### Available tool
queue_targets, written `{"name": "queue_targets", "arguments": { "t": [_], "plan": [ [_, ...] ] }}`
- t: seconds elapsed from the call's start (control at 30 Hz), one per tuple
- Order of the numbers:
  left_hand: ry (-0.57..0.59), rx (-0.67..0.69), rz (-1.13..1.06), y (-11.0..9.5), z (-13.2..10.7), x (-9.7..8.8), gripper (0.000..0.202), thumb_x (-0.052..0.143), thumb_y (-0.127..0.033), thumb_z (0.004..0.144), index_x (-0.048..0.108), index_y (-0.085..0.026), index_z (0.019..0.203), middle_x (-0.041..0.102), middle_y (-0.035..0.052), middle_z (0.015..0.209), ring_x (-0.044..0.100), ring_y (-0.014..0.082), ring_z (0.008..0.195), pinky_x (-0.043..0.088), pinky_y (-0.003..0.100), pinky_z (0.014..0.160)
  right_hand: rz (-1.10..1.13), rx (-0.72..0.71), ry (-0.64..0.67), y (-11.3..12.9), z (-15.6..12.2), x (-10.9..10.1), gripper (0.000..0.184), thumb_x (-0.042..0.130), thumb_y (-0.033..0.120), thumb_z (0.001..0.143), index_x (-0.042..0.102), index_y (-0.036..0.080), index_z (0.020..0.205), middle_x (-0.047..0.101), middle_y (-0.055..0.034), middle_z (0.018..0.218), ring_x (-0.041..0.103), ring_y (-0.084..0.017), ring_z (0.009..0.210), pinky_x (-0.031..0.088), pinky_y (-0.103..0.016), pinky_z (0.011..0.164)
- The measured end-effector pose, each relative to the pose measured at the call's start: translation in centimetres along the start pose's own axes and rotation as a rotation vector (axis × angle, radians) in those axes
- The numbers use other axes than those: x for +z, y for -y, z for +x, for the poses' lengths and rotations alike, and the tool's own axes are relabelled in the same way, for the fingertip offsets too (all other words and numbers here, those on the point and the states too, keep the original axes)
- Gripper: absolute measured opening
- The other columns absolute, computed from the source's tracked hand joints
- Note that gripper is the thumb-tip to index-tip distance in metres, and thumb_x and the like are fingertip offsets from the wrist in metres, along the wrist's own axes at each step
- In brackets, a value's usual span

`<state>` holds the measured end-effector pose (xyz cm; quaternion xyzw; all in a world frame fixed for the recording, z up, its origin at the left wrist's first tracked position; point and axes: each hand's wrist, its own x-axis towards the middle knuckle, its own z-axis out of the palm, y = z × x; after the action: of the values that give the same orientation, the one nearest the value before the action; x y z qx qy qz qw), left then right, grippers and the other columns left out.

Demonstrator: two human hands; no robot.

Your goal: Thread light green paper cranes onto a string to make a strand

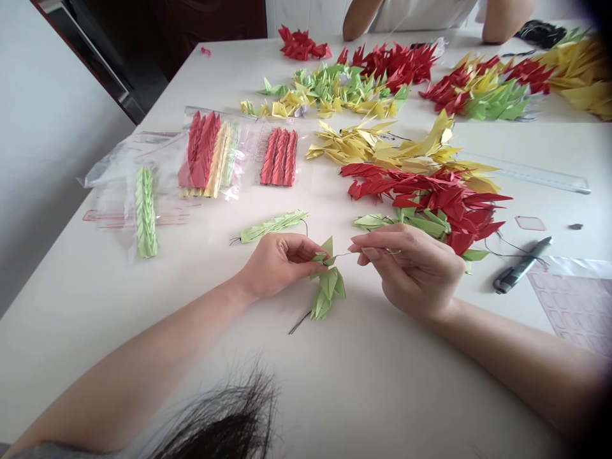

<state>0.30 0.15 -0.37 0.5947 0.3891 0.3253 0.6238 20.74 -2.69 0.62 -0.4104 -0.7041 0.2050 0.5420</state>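
Observation:
My left hand pinches a small folded green paper crane between thumb and fingertips. Below it hang more green folded cranes, strung together, with a dark thread end trailing onto the table. With thumb and fingers closed, my right hand grips a thin needle whose tip points left at the crane. Behind my left hand lies a finished-looking green strand pressed flat. Just beyond my right hand are loose green cranes and a heap of red ones.
Yellow cranes and mixed piles spread across the back. Plastic bags with red strands and a green strand lie left. A pen, ruler and sticker sheet lie right. Another person's arm rests opposite.

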Motion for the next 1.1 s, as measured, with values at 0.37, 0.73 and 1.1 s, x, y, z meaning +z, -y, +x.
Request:
{"name": "queue_targets", "arguments": {
  "t": [0.37,0.73,1.1],
  "plan": [
    [-0.061,0.169,0.222,0.1,-0.29,0.07,0.025,0.077,-0.022,0.076,0.076,-0.018,0.1,0.075,0.0071,0.097,0.066,0.0133,0.074,0.058,0.03,0.076,0.114,0.228,0.04,-0.17,0.34,0.58,0.015,0.063,0.033,0.092,0.073,0.023,0.095,0.072,-0.0027,0.077,0.066,-0.013,0.061,0.059,-0.029,0.059],
    [-0.045,0.113,0.132,0.03,-0.39,0.26,0.024,0.077,-0.023,0.075,0.077,-0.016,0.098,0.077,0.0069,0.094,0.074,0.0199,0.084,0.063,0.034,0.086,0.086,0.15,0.057,-0.35,0.22,0.44,0.013,0.062,0.021,0.091,0.073,0.024,0.096,0.071,-0.0007,0.077,0.067,-0.013,0.062,0.058,-0.026,0.059],
    [-0.054,0.141,0.173,0.05,-0.38,0.24,0.025,0.077,-0.022,0.075,0.077,-0.016,0.099,0.077,0.0072,0.095,0.074,0.0194,0.083,0.063,0.033,0.085,0.18,0.284,0.071,0.05,0.5,0.64,0.01,0.064,0.026,0.091,0.073,0.022,0.093,0.072,-0.0005,0.073,0.066,-0.011,0.057,0.06,-0.025,0.057]
  ]
}}
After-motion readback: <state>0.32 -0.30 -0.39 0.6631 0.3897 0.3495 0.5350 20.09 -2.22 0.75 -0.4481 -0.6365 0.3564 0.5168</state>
